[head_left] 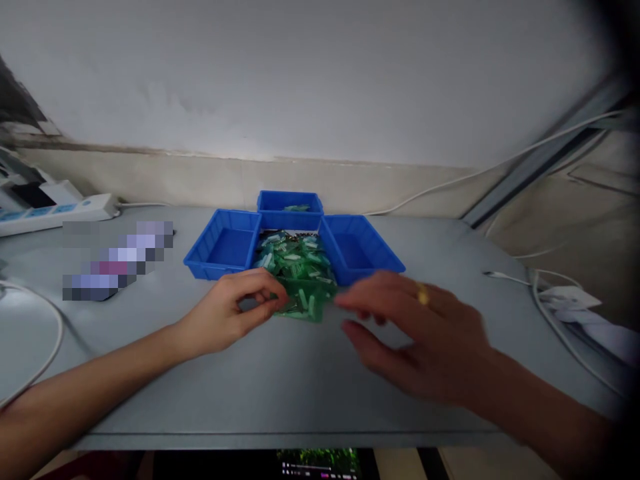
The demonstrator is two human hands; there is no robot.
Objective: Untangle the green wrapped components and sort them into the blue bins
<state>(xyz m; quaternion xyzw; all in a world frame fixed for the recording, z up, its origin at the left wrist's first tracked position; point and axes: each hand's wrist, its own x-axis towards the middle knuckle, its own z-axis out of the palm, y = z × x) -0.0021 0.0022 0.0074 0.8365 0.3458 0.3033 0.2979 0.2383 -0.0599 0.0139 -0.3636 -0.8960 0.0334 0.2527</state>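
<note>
My left hand (240,308) pinches the left edge of a green translucent bag (311,305) that has small pale pieces inside. On the bag's right side is my right hand (415,330), slightly blurred, its thumb and fingers apart and a ring on one finger. Behind the bag lies a pile of similar green bags (295,257) between two blue trays, a left one (197,253) and a right one (387,257). A third blue tray (290,219) stands at the back with a small green item in it.
A pixelated object (120,260) lies on the grey table (280,393) at the left, near a white power strip (65,213). White cables (555,327) and a pale item are at the right. A screen (320,463) shows below the front edge.
</note>
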